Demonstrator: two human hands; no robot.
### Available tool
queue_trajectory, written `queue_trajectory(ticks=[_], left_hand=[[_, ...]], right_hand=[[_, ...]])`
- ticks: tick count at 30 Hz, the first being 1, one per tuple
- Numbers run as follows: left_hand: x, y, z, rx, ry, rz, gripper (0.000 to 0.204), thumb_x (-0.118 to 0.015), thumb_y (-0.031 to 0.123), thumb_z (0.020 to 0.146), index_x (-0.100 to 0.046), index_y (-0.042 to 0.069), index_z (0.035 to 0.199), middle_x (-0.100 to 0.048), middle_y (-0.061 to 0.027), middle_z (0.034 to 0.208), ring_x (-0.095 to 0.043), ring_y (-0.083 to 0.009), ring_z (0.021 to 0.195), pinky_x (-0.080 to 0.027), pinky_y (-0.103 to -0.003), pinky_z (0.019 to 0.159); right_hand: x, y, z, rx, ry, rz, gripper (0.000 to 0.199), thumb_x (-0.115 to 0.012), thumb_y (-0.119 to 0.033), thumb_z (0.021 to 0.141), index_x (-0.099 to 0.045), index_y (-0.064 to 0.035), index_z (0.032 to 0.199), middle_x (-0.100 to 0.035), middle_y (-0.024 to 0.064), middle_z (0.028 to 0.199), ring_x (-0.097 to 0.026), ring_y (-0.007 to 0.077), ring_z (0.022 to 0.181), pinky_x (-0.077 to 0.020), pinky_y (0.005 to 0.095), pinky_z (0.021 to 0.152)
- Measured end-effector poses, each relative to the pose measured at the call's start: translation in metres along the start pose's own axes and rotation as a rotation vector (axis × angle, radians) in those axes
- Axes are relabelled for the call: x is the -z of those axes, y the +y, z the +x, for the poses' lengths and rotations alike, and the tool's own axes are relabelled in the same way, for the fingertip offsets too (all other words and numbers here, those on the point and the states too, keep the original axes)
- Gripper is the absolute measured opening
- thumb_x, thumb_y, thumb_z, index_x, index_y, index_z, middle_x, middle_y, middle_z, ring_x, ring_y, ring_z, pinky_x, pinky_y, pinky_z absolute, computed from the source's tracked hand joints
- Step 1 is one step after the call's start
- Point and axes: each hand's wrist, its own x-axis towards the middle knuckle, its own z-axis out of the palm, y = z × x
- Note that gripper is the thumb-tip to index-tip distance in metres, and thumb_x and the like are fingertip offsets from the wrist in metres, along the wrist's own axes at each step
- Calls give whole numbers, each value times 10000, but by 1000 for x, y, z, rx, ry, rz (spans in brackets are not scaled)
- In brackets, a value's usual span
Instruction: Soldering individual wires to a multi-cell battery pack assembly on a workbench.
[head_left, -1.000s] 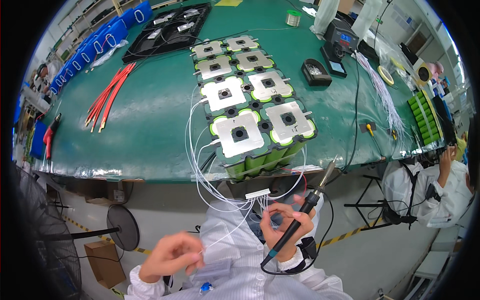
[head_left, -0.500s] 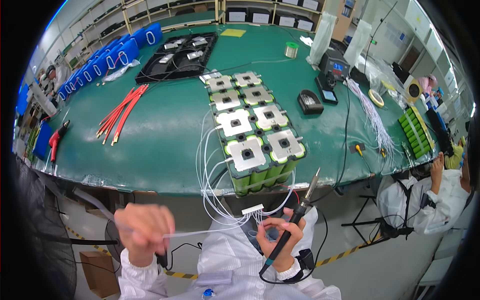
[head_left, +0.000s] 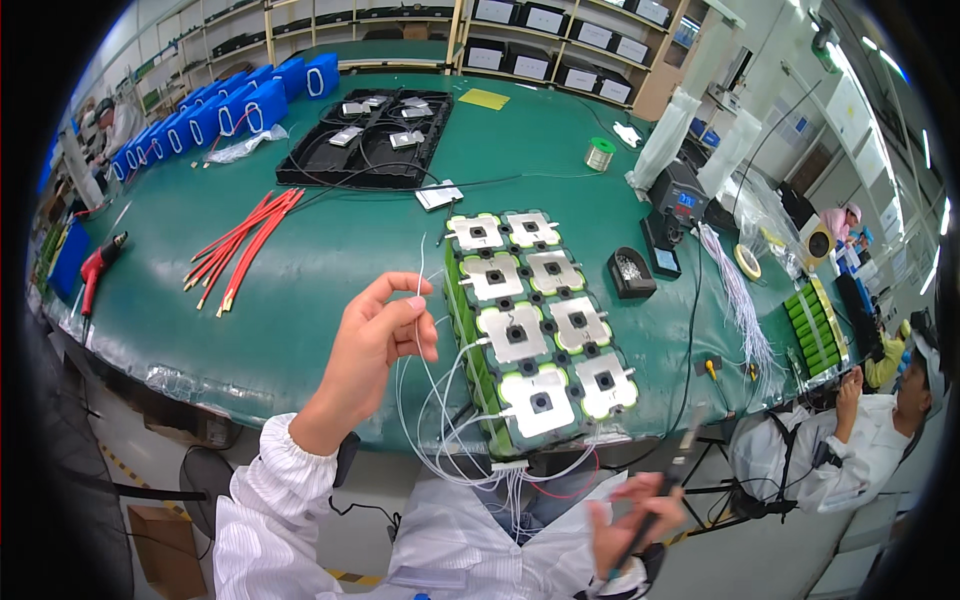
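A green-matted workbench (head_left: 330,250) in a shelf-lined workshop; on it, a battery pack (head_left: 535,325) of green cells capped with metal plates lies near my edge; my left hand (head_left: 380,335) is raised over the mat just left of the pack, thumb and forefinger pinched shut on a thin white wire (head_left: 421,275) that runs up from the loose white bundle at the pack's near end; my right hand (head_left: 630,515), low by my lap, is closed around a dark soldering iron (head_left: 670,470), blurred; red cables (head_left: 240,245) lie well to the left.
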Motion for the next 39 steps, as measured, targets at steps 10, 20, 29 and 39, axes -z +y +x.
queue_trajectory(ticks=[10, 20, 29, 39], left_hand=[[20, -17, 50, 221, -79, -203, 175, -517, 218, 930, -546, 52, 884, -526, -3, 643, -522, -115, 548, -452, -261, 581], [32, -34, 65, 391, -243, -399, 165, -565, 198, 860, -516, 74, 763, -513, -36, 755, -523, -171, 747, -431, -348, 808], [32, -42, 77, 448, -366, -407, 142, -612, 170, 826, -539, 106, 722, -534, -1, 844, -497, -126, 860, -382, -316, 862], [40, -51, 80, 409, -413, -336, 118, -606, 158, 814, -593, 60, 750, -546, -12, 847, -514, -126, 840, -387, -255, 805]], right_hand=[[0, -17, 192, -53, 256, 255, 428, -471, -405, 951, -433, -2, 1089, -367, 15, 513, -384, 112, 457, -324, 233, 484], [-71, -61, 238, -185, -259, 422, 330, -648, -271, 802, -523, 23, 884, -536, 40, 666, -432, 42, 484, -297, 174, 445], [-119, -55, 237, 52, -537, 313, 119, -662, -70, 709, -619, 5, 790, -615, 71, 664, -561, 121, 484, -410, 224, 471], [-129, -47, 232, 22, -629, 287, 102, -654, -50, 710, -616, 1, 790, -615, 51, 597, -591, 128, 469, -437, 223, 479]])
